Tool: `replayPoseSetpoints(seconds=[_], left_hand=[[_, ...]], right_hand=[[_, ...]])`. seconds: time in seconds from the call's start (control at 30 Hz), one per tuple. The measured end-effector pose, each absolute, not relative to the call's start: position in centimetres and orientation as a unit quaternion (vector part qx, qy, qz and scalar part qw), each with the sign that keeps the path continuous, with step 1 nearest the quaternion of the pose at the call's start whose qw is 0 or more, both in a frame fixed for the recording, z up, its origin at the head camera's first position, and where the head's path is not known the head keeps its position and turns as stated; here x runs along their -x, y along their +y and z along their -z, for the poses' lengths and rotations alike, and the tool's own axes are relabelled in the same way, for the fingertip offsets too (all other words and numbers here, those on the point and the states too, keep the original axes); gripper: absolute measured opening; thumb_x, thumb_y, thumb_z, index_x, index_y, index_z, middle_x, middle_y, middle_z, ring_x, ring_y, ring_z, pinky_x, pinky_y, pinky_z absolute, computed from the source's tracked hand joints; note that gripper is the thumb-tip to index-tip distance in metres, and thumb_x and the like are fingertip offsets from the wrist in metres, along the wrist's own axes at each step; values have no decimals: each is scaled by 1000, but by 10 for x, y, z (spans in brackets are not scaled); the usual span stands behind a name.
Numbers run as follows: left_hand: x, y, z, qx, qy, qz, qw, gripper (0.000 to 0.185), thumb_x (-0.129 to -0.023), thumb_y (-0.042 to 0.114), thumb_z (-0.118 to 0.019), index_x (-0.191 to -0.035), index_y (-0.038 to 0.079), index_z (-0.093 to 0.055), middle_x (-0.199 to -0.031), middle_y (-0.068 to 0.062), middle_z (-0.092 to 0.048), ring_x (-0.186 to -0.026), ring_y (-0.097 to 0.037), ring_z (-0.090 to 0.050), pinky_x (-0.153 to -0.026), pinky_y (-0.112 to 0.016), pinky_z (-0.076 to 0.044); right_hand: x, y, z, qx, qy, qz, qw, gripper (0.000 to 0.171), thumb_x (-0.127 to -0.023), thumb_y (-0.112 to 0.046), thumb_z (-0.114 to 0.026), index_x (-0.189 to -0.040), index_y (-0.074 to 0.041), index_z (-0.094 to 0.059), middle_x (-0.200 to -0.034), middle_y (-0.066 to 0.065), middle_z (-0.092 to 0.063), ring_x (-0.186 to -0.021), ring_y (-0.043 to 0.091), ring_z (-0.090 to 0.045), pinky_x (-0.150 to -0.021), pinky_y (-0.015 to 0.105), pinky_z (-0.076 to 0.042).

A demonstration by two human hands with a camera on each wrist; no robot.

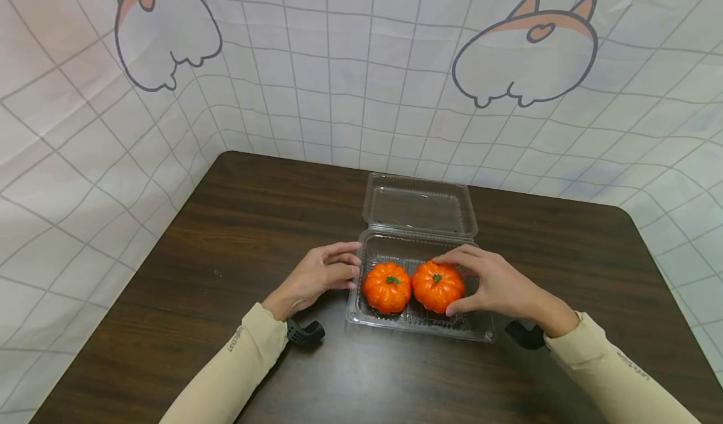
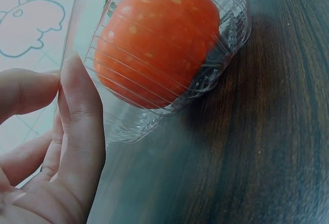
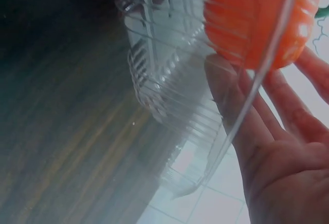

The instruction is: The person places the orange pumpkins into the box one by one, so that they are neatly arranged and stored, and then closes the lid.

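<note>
Item: clear plastic clamshell box (image 1: 477, 330), lid (image 1: 419, 204) hinged back and lying flat on the far side, base standing on the dark wood worktop (image 1: 226, 223) near its middle.

Contents: two orange pumpkins with green stems, side by side in the base. Left pumpkin (image 1: 386, 287) sits free. Right pumpkin (image 1: 437, 286) is in my right hand (image 1: 497, 286).

Grips: my right grip is closed round the right pumpkin, fingers over its top and far side, thumb at its near right flank; the right wrist view shows the fingers (image 3: 241, 111) against the orange skin behind the box wall. My left hand (image 1: 322, 276) rests against the left end of the base, fingers lightly bent and touching the plastic, steadying it, not clasping anything.

Step in hand, as I judge it: seating or lifting the right pumpkin, with the box steadied; I cannot tell which way it is going.

Next move calls for: keeping the left hand braced so the light base does not slide, and moving the right pumpkin without nudging its neighbour, which it nearly touches.
</note>
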State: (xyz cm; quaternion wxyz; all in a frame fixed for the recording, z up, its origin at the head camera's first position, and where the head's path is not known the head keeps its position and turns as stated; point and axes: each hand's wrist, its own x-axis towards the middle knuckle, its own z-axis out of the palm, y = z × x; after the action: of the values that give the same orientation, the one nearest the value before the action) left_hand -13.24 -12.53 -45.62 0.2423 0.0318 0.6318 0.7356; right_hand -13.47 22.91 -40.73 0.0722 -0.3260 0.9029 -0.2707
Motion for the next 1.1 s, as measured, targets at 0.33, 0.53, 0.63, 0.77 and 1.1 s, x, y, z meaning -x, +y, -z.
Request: replayPoseSetpoints(seconds=[0.33,0.53,0.63,0.77,1.1], left_hand=[[133,-125,457,-36,632,-735,243,61,-94,1,-65,-152,4,-47,-115,-6,-62,-93,-16,-66,-81,-27,-64],[134,-124,457,-38,634,-733,244,60,-94,2,-65,-152,5,-48,-116,-7,-62,-93,-16,-67,-82,-28,-65],[134,-125,456,-37,634,-733,243,60,-94,2,-65,-152,5,-48,-116,-7,-62,-93,-17,-67,-82,-28,-64],[134,-126,456,-38,633,-734,242,60,-94,3,-66,-152,5,-48,-117,-7,-62,-93,-17,-67,-82,-28,-64],[133,-127,457,-36,632,-735,244,61,-94,2,-66,-152,5,-47,-116,-7,-62,-92,-17,-67,-82,-28,-64]], right_hand=[[144,231,399,340,899,248,119,75,-70,-60,-89,-135,-29,-66,-131,-9,-66,-116,16,-65,-95,40,-59],[146,232,396,338,896,248,149,75,-70,-60,-89,-135,-29,-65,-131,-8,-66,-113,14,-64,-93,36,-59],[146,229,396,340,895,243,155,75,-70,-57,-90,-135,-28,-66,-131,-8,-66,-112,14,-63,-94,38,-58],[146,227,397,340,896,239,158,75,-70,-55,-91,-135,-28,-65,-131,-7,-66,-111,13,-63,-92,36,-58],[147,226,397,326,881,278,199,85,-71,-43,-94,-144,-15,-60,-137,3,-64,-118,21,-63,-98,37,-61]])
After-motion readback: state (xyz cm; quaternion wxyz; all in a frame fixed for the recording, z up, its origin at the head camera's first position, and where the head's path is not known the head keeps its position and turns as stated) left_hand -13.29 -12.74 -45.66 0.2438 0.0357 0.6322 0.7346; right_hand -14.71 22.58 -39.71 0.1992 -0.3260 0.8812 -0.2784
